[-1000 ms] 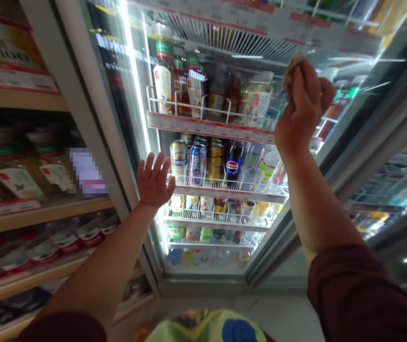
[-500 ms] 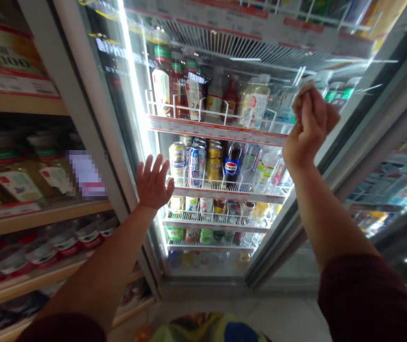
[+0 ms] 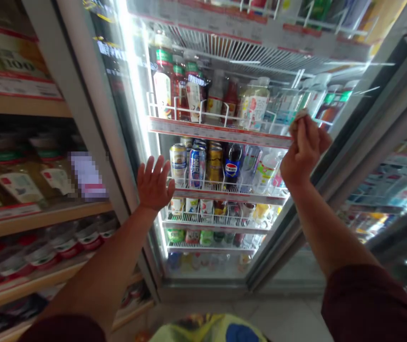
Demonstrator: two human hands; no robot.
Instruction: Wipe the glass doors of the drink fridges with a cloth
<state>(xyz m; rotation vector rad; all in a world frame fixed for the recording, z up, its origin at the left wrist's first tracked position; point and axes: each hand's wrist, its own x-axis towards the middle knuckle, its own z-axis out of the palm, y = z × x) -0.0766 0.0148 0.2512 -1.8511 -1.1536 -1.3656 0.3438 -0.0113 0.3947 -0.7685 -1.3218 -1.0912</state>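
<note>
Two bare hands were raised before a tall door of clear glass [image 3: 206, 268] set in a silver-grey metal frame [image 3: 203, 292]. The right hand [image 3: 301, 156] held a small, crumpled beige cloth [image 3: 297, 125], its fingers pressed together and pinching the wad. The cloth was at the right side of the pane, near the right end of a white price strip edged in red [image 3: 217, 131]. Much of it was hidden by the hand; the visible fold had its long axis slanting from lower left to upper right, with the upper end directed upward. Whether the cloth touched the glass could not be told. The left hand [image 3: 155, 185] was at the left side of the door, palm forward, fingers spread and pointing upward; its contact with the pane was likewise uncertain. The long axis of the door ran from top to bottom of the view. Behind the glass, dark red bottles with green caps [image 3: 163, 85] stood on the shelf above a blue and silver can [image 3: 196, 166] and a dark bottle with a blue label [image 3: 232, 166]. Pale wooden shelves [image 3: 46, 218] flanked the frame at left.
</note>
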